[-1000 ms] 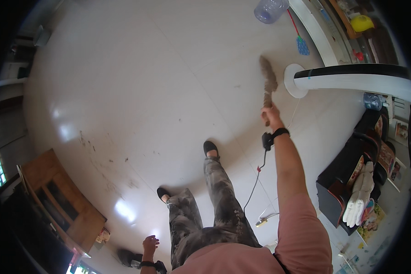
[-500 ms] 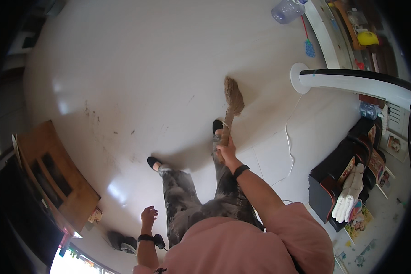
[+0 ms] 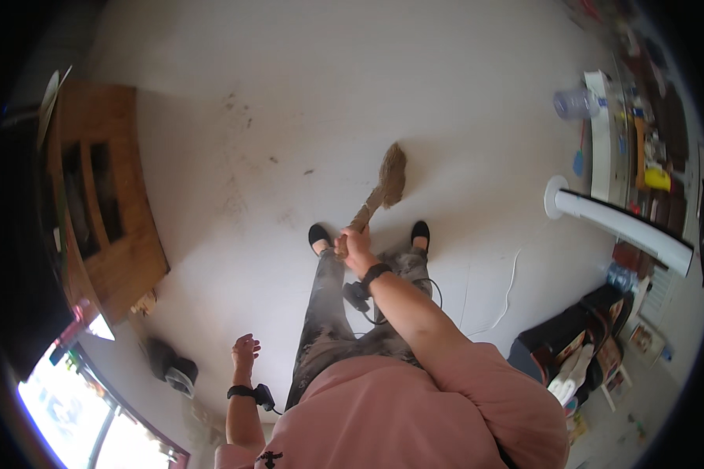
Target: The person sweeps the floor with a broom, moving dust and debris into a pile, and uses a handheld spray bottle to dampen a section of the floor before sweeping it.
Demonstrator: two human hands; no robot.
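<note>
My right hand point(image 3: 355, 246) grips the handle of a short brown hand broom point(image 3: 383, 187). Its bristle head rests on the pale floor just ahead of my black shoes point(image 3: 318, 234). Dark specks of dirt point(image 3: 238, 105) lie scattered on the floor to the front left of the broom. My left hand point(image 3: 245, 350) hangs at my side near the lower edge, fingers loosely apart and holding nothing. Both wrists wear a black band with a small device.
A wooden cabinet point(image 3: 102, 203) stands at the left. A white tower fan point(image 3: 622, 223) on a round base stands at the right, with a white cord point(image 3: 512, 273) on the floor. A clear water jug point(image 3: 575, 102), cluttered shelves and a dark stand with papers point(image 3: 579, 352) fill the right side.
My right hand has swept the broom from the far right near the fan base leftward, to the floor in front of my feet. The view has turned left too.
</note>
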